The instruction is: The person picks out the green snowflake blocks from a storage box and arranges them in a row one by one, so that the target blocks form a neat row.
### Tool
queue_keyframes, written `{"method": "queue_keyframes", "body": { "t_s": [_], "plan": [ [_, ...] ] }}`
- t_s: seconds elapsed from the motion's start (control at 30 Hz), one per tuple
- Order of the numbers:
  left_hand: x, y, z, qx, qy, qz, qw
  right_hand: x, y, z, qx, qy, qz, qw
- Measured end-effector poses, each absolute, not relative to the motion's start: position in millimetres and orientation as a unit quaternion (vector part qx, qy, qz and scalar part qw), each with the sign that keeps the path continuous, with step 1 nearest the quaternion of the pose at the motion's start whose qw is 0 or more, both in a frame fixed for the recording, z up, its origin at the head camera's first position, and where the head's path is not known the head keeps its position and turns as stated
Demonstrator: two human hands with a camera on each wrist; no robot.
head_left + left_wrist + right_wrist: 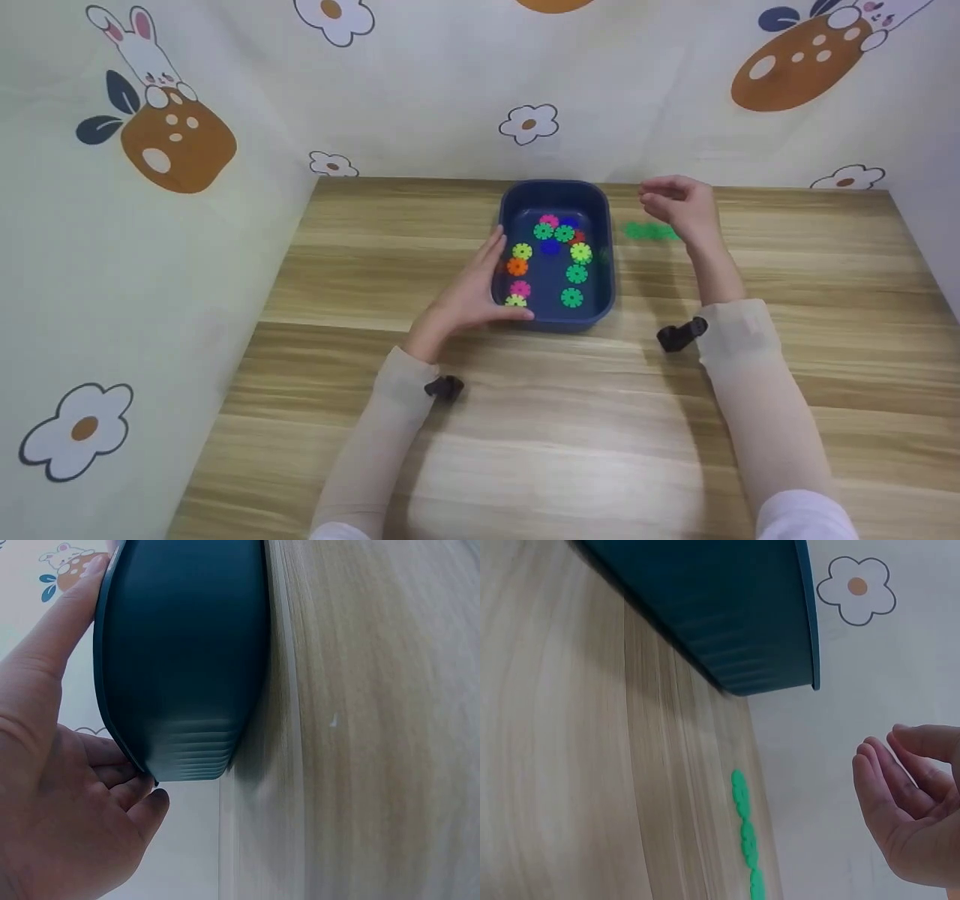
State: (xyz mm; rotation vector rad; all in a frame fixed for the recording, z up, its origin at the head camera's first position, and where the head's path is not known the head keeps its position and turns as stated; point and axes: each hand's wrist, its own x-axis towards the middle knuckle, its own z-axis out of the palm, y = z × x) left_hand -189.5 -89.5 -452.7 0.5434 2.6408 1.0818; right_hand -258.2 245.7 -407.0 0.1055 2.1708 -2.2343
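A dark blue plastic bin [555,319] stands on the table, with several small notched flower-shaped discs [571,298] in pink, green, yellow, orange, red and blue lying inside. My left hand [472,292] holds the bin at its near left corner, thumb along the near rim and fingers against the left side. In the left wrist view those fingertips [154,806] bend at the rim. To the right of the bin, my right hand [686,210] is raised with loosely bent fingers and nothing between them. Below it lies a row of green discs [645,231], partly hidden by the hand.
The wood-grain table [555,420] extends around the bin. A pale wall covering [435,97] printed with flowers and rabbits rises behind the table and along its sides. Small black devices [681,334] are strapped at both wrists.
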Motion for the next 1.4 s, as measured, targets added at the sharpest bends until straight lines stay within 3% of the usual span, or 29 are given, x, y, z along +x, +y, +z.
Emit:
{"method": "queue_keyframes", "body": {
  "t_s": [1.4],
  "plan": [
    [-188.4, -89.2, -452.7, 0.178, 0.900, 0.379, 0.124, -264.2, 148.0, -427.0, -0.041, 0.803, -0.595, 0.019]
  ]
}}
